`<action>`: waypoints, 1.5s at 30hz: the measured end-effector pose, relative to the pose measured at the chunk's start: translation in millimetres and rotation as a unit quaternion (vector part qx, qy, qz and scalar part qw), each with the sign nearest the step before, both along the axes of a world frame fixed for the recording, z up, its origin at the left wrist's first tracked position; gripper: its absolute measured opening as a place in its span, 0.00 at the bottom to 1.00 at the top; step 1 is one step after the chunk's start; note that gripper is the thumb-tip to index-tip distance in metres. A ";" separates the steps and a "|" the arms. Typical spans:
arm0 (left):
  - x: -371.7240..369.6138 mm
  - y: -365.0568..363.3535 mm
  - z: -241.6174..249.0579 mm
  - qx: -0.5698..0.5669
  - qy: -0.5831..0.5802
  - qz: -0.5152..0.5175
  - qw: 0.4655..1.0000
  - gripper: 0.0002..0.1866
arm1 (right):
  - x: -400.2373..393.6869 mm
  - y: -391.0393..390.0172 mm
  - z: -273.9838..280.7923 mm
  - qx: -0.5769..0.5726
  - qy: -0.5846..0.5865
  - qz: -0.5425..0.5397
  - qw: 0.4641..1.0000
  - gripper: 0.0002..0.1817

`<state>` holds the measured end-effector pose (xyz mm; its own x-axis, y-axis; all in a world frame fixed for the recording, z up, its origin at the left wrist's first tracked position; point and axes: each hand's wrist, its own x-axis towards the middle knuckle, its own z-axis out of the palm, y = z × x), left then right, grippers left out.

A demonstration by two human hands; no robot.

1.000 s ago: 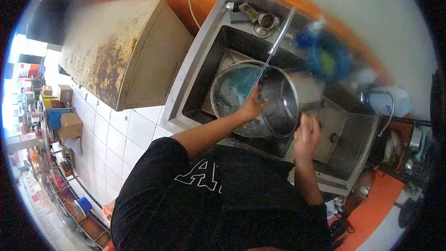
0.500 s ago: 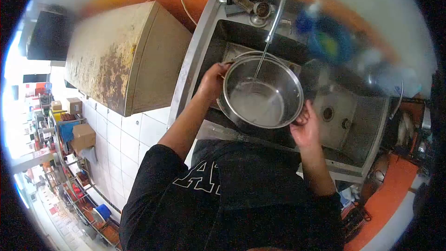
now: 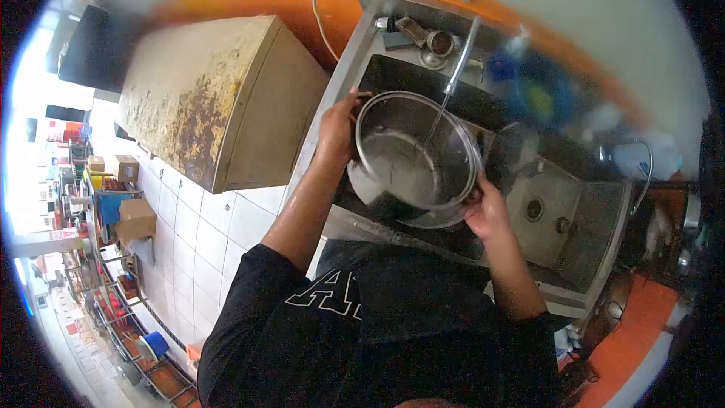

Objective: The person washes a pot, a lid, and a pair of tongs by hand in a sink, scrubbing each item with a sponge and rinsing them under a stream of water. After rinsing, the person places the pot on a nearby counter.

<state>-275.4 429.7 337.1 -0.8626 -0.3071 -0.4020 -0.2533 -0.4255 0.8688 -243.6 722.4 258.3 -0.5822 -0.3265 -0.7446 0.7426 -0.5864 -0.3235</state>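
The round silver metal pot (image 3: 400, 166) is over the grey steel sink (image 3: 396, 75) beneath the slim chrome tap (image 3: 461, 57), its handle-to-handle axis running from left hand (image 3: 337, 127) to right hand (image 3: 488, 210), both clamped on it.

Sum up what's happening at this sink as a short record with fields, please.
Left hand: grips the metal pot at its side
Right hand: grips the opposite side
Tap: a thin stream runs into the pot
Sink: two basins; pot held over the left one
Beside sink: stained cabinet
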 end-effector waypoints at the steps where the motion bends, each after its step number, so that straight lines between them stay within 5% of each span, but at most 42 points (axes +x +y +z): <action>1: 1.8 8.3 12.8 -0.088 -0.078 -0.010 0.993 0.22 | -6.2 -7.1 19.1 0.029 -0.017 -0.009 0.999 0.12; 2: 3.6 12.4 19.0 -0.173 -0.154 -0.021 0.973 0.23 | -8.7 -5.7 17.5 0.031 -0.018 -0.005 0.999 0.12; 3: 4.0 7.8 4.1 -0.193 -0.110 -0.073 0.972 0.27 | -11.0 -1.6 14.4 0.006 -0.022 -0.031 0.999 0.12; 8: -25.7 3.4 -82.0 -0.199 -0.130 -0.228 0.944 0.34 | 0.0 15.4 -36.6 -0.039 -0.035 -0.091 0.994 0.14; 9: -42.5 1.3 -133.6 -0.270 -0.122 -0.277 0.914 0.38 | 4.4 14.5 -42.2 -0.037 -0.031 -0.084 0.995 0.14; 11: -60.2 25.5 -148.5 -0.402 -0.078 -0.358 0.839 0.39 | 15.7 14.0 -50.0 -0.017 -0.097 -0.169 0.981 0.13; 12: -48.1 46.1 -96.9 -0.439 -0.078 -0.345 0.826 0.35 | 22.0 17.1 -59.0 -0.011 -0.097 -0.163 0.982 0.13; 13: -45.5 62.9 -120.2 -0.455 -0.003 -0.304 0.837 0.29 | 27.4 21.3 -68.8 -0.092 -0.107 -0.179 0.974 0.09; 14: -44.9 78.0 -89.0 -0.474 -0.029 -0.365 0.800 0.25 | 28.2 24.8 -72.4 -0.175 -0.115 -0.195 0.958 0.07; 18: -7.9 130.6 -120.5 -0.640 0.128 -0.303 0.694 0.28 | 21.1 3.3 -51.5 -0.146 -0.122 -0.252 0.949 0.06; 20: 16.7 135.7 -123.3 -0.616 0.215 -0.316 0.689 0.29 | 15.6 5.2 -50.1 -0.177 -0.099 -0.255 0.945 0.06; 22: 36.5 124.7 -117.3 -0.586 0.297 -0.333 0.676 0.29 | 18.9 14.3 -57.4 -0.342 -0.113 -0.230 0.904 0.06; 25: 52.5 101.8 -115.7 -0.540 0.310 -0.335 0.707 0.28 | 26.5 12.8 -37.6 -0.368 -0.148 -0.198 0.896 0.06; 27: 54.3 88.8 -158.1 -0.423 0.203 -0.162 0.868 0.26 | 34.5 13.2 -28.0 -0.375 -0.158 -0.180 0.896 0.06; 29: 48.7 76.6 -194.3 -0.285 0.068 -0.080 0.953 0.30 | 38.5 11.4 -14.7 -0.379 -0.167 -0.154 0.897 0.07; 30: 41.2 67.9 -212.1 -0.284 0.065 -0.076 0.954 0.30 | 39.4 8.8 -6.0 -0.417 -0.142 -0.100 0.892 0.08; 32: 20.1 47.4 -236.1 -0.016 -0.099 -0.131 0.986 0.41 | 42.1 3.7 5.3 -0.450 -0.119 -0.041 0.884 0.09; 35: -12.5 20.6 -214.4 0.110 -0.224 -0.184 0.951 0.53 | 44.6 1.9 8.5 -0.345 -0.164 -0.056 0.923 0.09; 38: -42.8 9.6 -206.0 0.205 -0.179 -0.163 0.948 0.55 | 40.4 6.0 12.4 -0.270 -0.139 0.013 0.953 0.09; 39: -49.0 8.2 -211.5 0.209 -0.177 -0.165 0.948 0.55 | 40.9 6.3 16.0 -0.266 -0.138 0.012 0.954 0.09; 41: -57.3 5.8 -225.9 0.062 -0.110 -0.372 0.920 0.46 | 44.4 1.0 28.0 0.023 0.025 0.193 0.981 0.11; 42: -56.3 5.9 -222.6 0.061 -0.109 -0.376 0.918 0.46 | 44.6 -4.2 38.8 0.024 0.026 0.190 0.981 0.11; 44: -43.3 5.4 -212.1 -0.219 -0.144 -0.440 0.859 0.34 | 43.4 -14.2 58.3 0.282 0.156 0.395 0.860 0.14; 45: -23.0 8.8 -210.8 -0.078 -0.096 -0.357 0.926 0.22 | 43.8 -11.0 45.0 0.338 0.225 0.436 0.803 0.15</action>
<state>-298.4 438.4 126.3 -0.7859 0.2467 -0.5671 -0.5771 0.0368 0.8158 -199.7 711.5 303.3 -0.6119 -0.3664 -0.7010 0.4936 0.5157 -0.7003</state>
